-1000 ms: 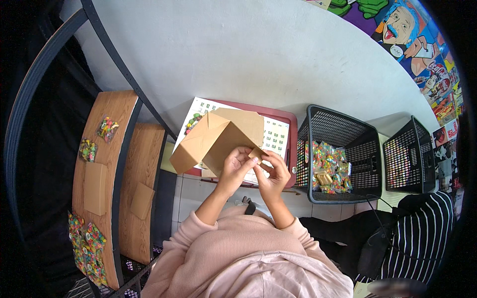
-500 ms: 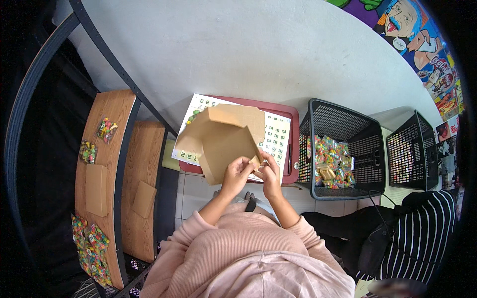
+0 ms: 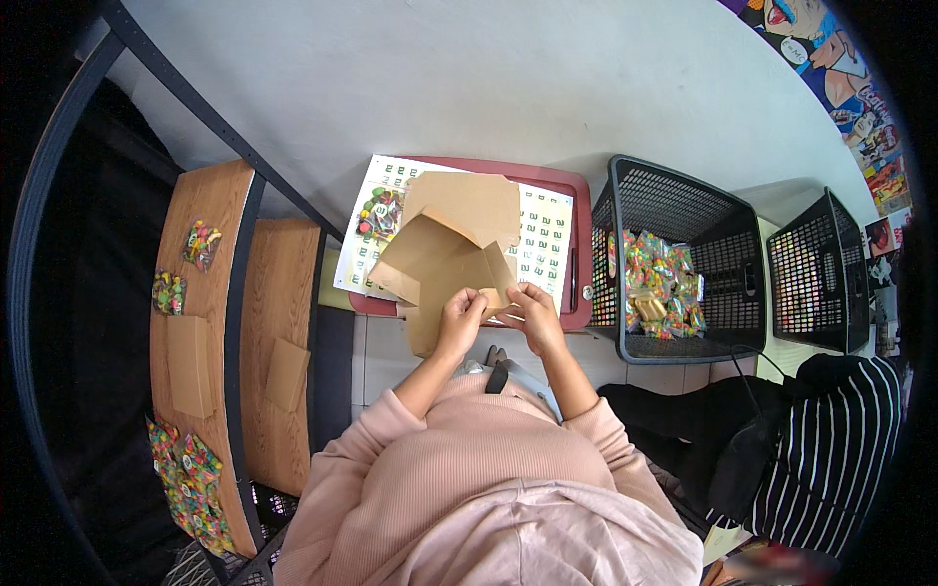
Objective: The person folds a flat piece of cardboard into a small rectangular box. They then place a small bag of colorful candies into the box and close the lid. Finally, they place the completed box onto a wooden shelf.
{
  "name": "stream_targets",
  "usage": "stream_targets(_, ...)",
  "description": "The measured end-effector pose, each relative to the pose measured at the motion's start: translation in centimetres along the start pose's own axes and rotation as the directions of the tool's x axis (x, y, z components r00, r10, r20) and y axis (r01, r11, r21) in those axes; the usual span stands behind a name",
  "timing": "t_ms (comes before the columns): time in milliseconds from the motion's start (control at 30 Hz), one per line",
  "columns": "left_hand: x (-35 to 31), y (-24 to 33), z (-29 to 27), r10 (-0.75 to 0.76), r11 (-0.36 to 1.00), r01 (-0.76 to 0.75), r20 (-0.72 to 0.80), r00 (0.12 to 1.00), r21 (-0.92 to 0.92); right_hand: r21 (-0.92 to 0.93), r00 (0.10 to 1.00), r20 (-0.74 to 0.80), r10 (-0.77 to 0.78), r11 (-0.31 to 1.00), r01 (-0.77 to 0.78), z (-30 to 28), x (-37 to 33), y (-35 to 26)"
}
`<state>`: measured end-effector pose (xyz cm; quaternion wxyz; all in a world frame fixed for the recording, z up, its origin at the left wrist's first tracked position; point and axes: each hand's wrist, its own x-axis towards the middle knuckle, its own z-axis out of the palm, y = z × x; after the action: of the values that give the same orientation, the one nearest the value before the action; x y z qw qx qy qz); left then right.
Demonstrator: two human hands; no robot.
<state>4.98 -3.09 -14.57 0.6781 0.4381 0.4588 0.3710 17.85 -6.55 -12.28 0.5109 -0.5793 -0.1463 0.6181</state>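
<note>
Over on the left, two small candy bags (image 3: 201,244) lie on the wooden shelf (image 3: 230,200), with a flat brown box (image 3: 191,366) below them and a heap of candy packets (image 3: 191,488) at the near end. A second brown box (image 3: 286,375) lies on the next shelf along; none of that has shifted.

The change is in the middle. The cardboard carton (image 3: 420,254), which a second ago was tipped with much of its outside showing, has been turned so its hollow inside faces up. It is held over the near part of the white printed sheet (image 3: 357,264), and the clear bag of sweets (image 3: 381,213) at its upper left, half covered by it before, now shows almost whole. A loose-looking panel (image 3: 469,203) lies just behind; I can't tell whether it joins the carton.

The left hand (image 3: 459,322) pinches the carton's near edge, fingers drawn narrow. The right hand (image 3: 532,314) grips the right corner beside it, thumb and fingers close together below a raised flap (image 3: 499,266). To my eye, the walls are taking shape but the folding is unfinished.

Farther right, the black crate (image 3: 728,230) holds more candy bags, unmoved.
</note>
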Motion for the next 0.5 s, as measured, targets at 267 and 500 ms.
stream_targets(267, -0.7, -2.3, 0.4, -0.077, 0.996, 0.074, -0.056, 0.995, -0.049, -0.227, 0.988, 0.018, -0.151, 0.962, 0.151, 1.5, -1.2, -0.4)
stream_targets(500, -1.7, 0.1, 2.0, -0.033, 0.943, 0.006, -0.074, 0.997, -0.333, -0.584, 0.854, 0.072, -0.515, 0.673, 0.455, 2.8, -1.6, -0.7)
